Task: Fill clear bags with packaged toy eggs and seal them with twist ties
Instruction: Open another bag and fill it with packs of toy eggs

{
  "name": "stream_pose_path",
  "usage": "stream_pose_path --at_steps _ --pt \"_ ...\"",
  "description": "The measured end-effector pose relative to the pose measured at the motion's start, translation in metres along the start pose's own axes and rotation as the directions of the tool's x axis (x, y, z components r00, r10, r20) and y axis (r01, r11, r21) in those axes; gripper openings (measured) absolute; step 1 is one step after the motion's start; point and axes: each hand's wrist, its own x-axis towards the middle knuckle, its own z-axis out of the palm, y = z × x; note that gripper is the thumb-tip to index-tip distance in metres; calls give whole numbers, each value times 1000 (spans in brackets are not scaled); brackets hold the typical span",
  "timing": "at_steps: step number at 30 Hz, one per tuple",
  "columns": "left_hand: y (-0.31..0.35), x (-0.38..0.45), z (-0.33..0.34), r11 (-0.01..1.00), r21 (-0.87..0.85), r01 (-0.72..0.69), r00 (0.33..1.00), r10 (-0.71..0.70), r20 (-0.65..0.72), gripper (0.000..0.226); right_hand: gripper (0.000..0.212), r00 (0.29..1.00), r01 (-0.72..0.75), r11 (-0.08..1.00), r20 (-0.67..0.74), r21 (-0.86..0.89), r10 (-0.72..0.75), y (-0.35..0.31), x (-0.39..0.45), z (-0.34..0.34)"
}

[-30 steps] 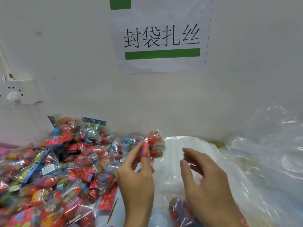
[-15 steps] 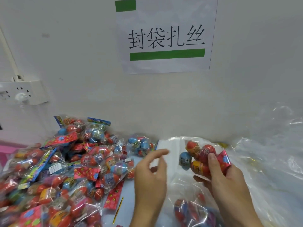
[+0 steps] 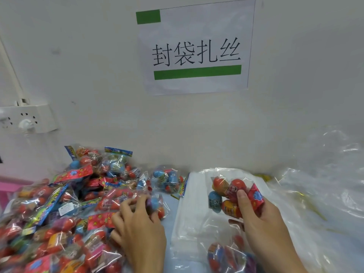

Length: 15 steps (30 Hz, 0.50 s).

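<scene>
Filling stage. One egg pack (image 3: 232, 196) is gripped in the curled right hand (image 3: 262, 223) above the clear bag (image 3: 189, 223), where some packs (image 3: 226, 257) already lie. The left hand (image 3: 141, 229) curls on a pack in the pile (image 3: 59, 203). No tie has been applied.

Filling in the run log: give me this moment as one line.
step: filling | right hand: grips egg pack over clear bag | left hand: grip closing on pack in pile | ties: none on
</scene>
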Motion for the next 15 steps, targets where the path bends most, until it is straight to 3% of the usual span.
stream_pose_path --at_steps 2,4,6,8,10,11,13,15 --pt "5 2 0 978 -202 -42 997 27 -78 39 23 1000 -15 1000 -8 15 15 0 1 -1" --pt "13 2 -2 860 -505 -73 996 38 -80 37 20 1000 -26 998 -15 53 27 0 2 0" --pt "24 1 -6 623 -781 42 999 -32 28 23 15 999 -28 996 -16 82 29 -1 2 0" --pt "32 0 -10 313 -912 266 963 -132 236 20 11 1000 -23 994 -19 105 25 -4 1 0" --pt "39 -2 -14 -56 -868 494 862 -98 497 27 14 999 -26 991 -27 128 30 -5 1 0" --pt "40 -4 -16 -173 -803 570 812 -30 582 28 17 999 -37 990 -30 138 42 -7 1 1" --pt "45 -8 -22 -246 -707 664 743 106 661 33 20 997 -52 988 -51 148 60 -8 1 1" --pt "47 -11 -23 -199 -700 686 728 168 665 42 16 995 -68 985 -65 161 79 -7 2 0"
